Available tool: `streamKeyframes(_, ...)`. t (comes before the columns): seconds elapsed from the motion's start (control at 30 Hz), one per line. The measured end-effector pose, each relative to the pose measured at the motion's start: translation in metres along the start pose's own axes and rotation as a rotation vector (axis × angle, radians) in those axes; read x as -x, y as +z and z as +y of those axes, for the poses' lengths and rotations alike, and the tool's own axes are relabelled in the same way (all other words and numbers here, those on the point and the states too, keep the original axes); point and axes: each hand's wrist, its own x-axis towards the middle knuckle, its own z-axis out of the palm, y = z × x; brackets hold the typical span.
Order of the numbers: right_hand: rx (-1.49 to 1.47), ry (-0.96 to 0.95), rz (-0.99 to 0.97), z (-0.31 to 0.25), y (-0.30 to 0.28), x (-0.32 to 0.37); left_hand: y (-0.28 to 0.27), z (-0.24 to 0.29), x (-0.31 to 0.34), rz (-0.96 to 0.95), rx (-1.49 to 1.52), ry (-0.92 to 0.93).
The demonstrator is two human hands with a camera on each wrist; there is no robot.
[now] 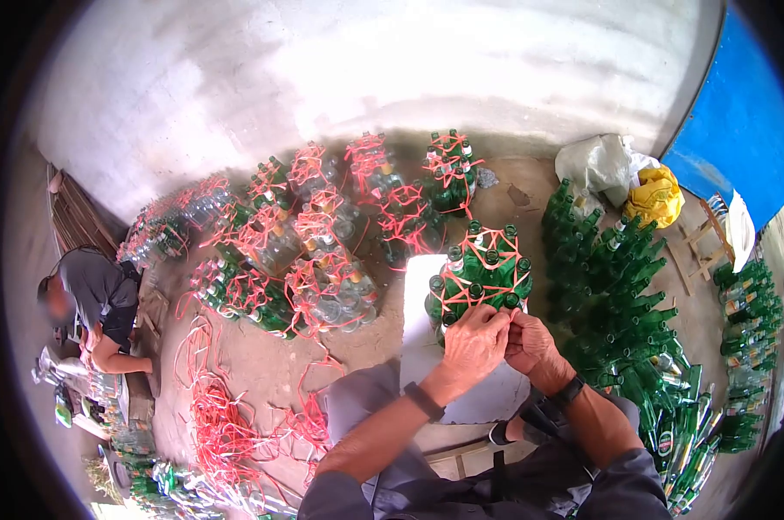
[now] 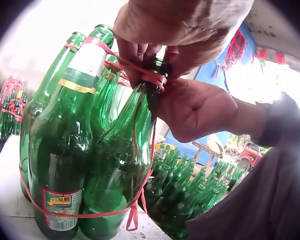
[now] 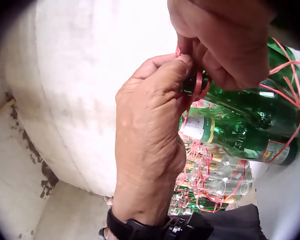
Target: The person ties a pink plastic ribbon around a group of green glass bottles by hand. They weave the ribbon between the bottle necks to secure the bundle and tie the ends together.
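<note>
A bundle of green glass bottles [image 1: 477, 276] stands upright on a white block [image 1: 420, 299] in front of the person, pink-red plastic twine [image 2: 110, 215] around its lower part and laced between the necks. At the nearest bottle's neck [image 2: 157, 67], the left hand [image 1: 474, 347] pinches the twine, its fingertips close by the rim. The right hand [image 1: 529, 345] meets it there, also pinching the twine with thumb and fingers. In the right wrist view, a strand loops around the neck under the fingers. Both hands partly cover this bottle's top.
Tied bottle bundles [image 1: 331, 286] stand left and ahead. Loose pink-red twine [image 1: 223, 425] lies on the floor at left. Many loose green bottles [image 1: 609, 295] stand at right. A yellow bag [image 1: 654, 198] and a white sack [image 1: 598, 165] lie behind them. Another person [image 1: 102, 299] bends at far left.
</note>
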Motion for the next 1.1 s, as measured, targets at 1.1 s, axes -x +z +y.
streamKeyframes(1.1, 0.256, -0.068, 0.201, -0.015, 0.003, 0.013, 0.010, -0.007, 0.001, 0.085, 0.059, 0.154)
